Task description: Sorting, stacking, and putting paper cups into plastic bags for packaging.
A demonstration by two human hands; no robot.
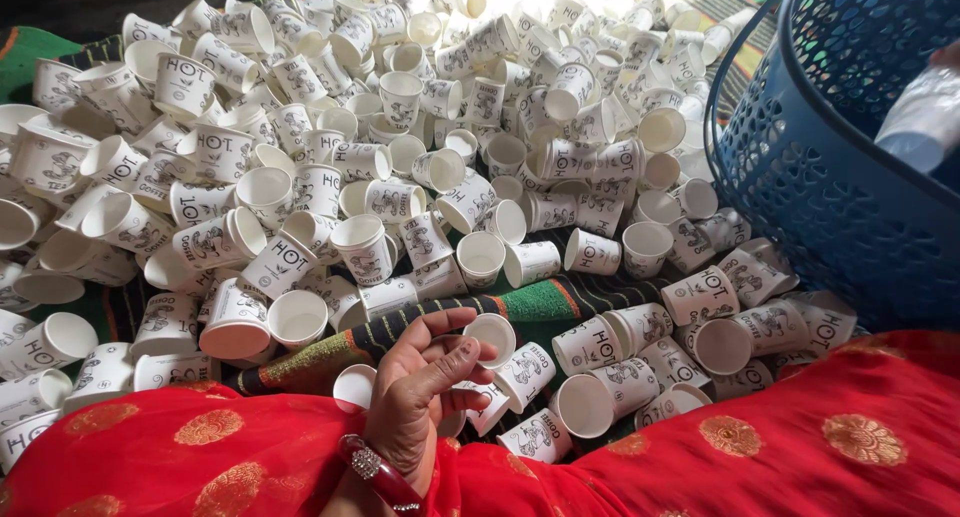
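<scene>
My left hand (418, 389), with a red bangle on the wrist, rests on red cloth with gold motifs (760, 447) at the bottom centre. Its thumb and fingertips pinch a small white paper cup (492, 334), whose open mouth faces me. More printed white cups lie right beside it. At the right edge only a sliver of my right hand (947, 54) shows. It holds a blurred white stack of cups (918, 120) inside the blue basket (800, 177).
A large heap of white printed paper cups (330, 157) covers a green striped mat (540, 302), some upright, most tipped over. The perforated blue plastic basket stands at the upper right. The red cloth runs along the bottom edge.
</scene>
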